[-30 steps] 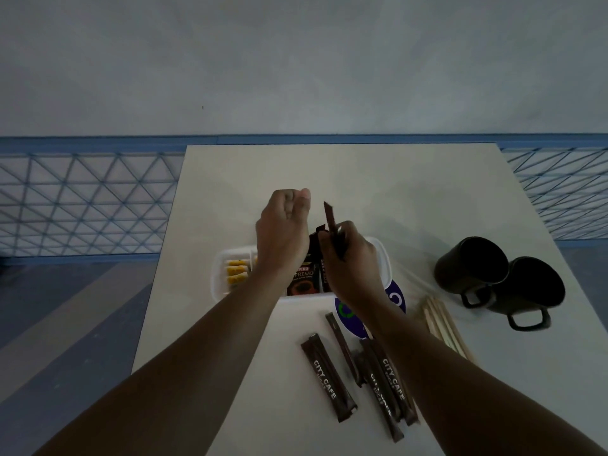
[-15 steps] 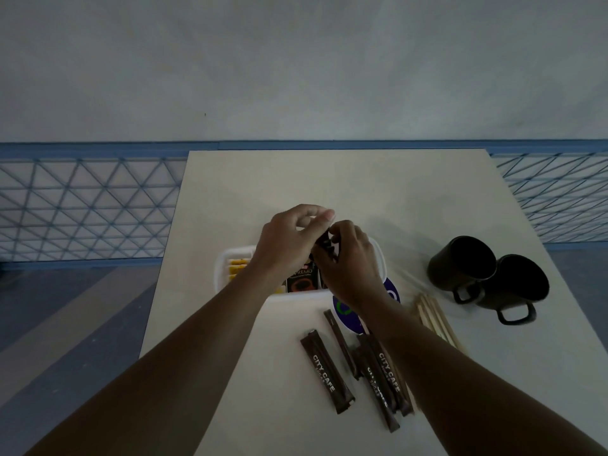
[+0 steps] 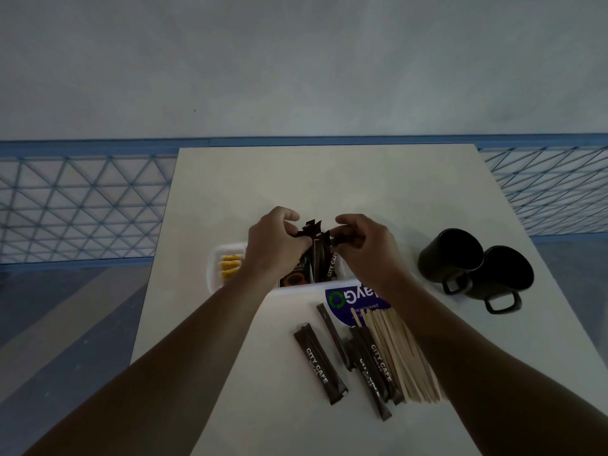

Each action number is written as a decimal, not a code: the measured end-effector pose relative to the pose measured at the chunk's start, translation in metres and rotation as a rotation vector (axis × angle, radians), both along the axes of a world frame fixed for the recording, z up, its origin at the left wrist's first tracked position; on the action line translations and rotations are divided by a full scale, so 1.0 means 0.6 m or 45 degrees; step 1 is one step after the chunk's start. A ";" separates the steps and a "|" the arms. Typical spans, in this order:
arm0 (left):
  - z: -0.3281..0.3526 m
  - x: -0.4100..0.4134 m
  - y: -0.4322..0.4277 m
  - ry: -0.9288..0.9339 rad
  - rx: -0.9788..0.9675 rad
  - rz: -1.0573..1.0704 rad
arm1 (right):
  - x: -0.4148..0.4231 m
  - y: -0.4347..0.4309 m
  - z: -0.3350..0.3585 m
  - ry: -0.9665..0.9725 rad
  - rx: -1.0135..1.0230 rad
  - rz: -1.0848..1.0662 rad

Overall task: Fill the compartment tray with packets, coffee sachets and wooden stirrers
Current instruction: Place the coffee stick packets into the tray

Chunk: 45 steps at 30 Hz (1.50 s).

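A white compartment tray (image 3: 215,263) sits mid-table with yellow packets (image 3: 230,266) in its left compartment. Dark coffee sachets (image 3: 324,261) stand upright in the middle compartments. My left hand (image 3: 274,241) pinches the tops of the standing sachets from the left. My right hand (image 3: 365,246) pinches them from the right. Both hands hover over the tray and hide its far rim. Loose City Cafe sachets (image 3: 320,366) lie on the table in front of the tray. A bundle of wooden stirrers (image 3: 398,353) lies beside them, to the right.
Two black mugs (image 3: 477,268) stand at the right of the white table (image 3: 329,179). A blue and white label (image 3: 348,299) lies just in front of the tray. Blue lattice railings (image 3: 82,205) run along both sides beyond the table.
My right hand lowered a single raised sachet into the tray. Both hands then moved slightly apart and now pinch the standing sachets from each side.
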State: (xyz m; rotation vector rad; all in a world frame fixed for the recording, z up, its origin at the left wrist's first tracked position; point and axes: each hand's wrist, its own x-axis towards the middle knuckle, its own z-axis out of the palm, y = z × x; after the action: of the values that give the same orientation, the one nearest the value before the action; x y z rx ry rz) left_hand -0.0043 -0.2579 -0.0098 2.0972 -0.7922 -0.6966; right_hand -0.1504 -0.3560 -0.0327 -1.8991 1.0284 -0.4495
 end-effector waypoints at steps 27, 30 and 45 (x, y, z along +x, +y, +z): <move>-0.029 -0.009 -0.026 -0.291 -0.038 -0.075 | 0.027 -0.007 -0.035 0.178 -0.424 0.106; -0.025 -0.006 -0.017 -0.274 -0.037 -0.057 | 0.023 -0.005 -0.028 0.181 -0.431 0.093; -0.014 -0.075 0.079 -0.025 0.189 -0.237 | -0.065 0.080 0.026 0.318 -0.372 0.021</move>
State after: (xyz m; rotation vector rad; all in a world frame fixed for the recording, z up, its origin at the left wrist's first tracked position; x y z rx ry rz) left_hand -0.0493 -0.2104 -0.0182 2.1839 -0.9820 -0.8580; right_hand -0.1895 -0.3082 -0.0172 -2.2662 1.1569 -0.3753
